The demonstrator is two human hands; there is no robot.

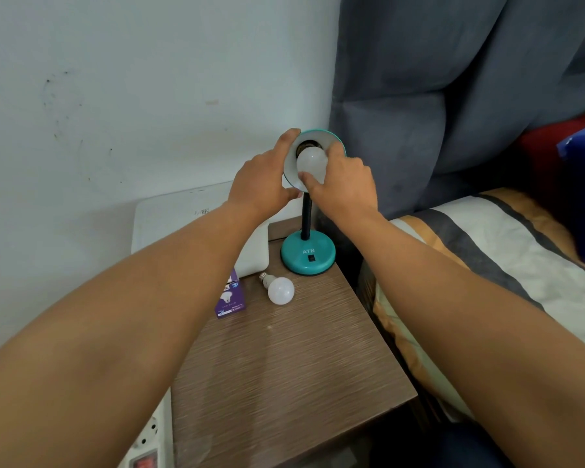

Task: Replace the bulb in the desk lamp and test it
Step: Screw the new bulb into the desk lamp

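A person's two bare arms reach forward over a brown wood-grain bedside table (pixel 284 359) toward a small teal desk lamp (pixel 308 253) that stands at the table's far right corner, beside a grey upholstered headboard (pixel 453 96) and a striped bed (pixel 504 244). The lamp's shade (pixel 331 138) is tipped to face the viewer. The left hand (pixel 262 179) cups the shade's left rim, fingers curled around its edge and thumb tucked below, steadying it. The right hand (pixel 343 184) wraps a white frosted bulb (pixel 311 162) whose base points into the dark socket at the shade's centre; the thumb presses the bulb's lower front, while the fingers curve around its right side and are partly hidden behind it. How deep the base sits in the socket cannot be told. A second white bulb (pixel 279 289) lies on its side on the table in front of the lamp's round base, near a purple bulb box (pixel 231 298) at the table's left edge. A white power strip (pixel 149 444) with a red switch shows at the lower left. Judging from this, one bulb is already out of the lamp and the other is at the socket, though which is old and which is new cannot be told. The bulb is unlit, so seating it firmly, pressing the black switch (pixel 312 258) on the base, and checking for light appear to remain
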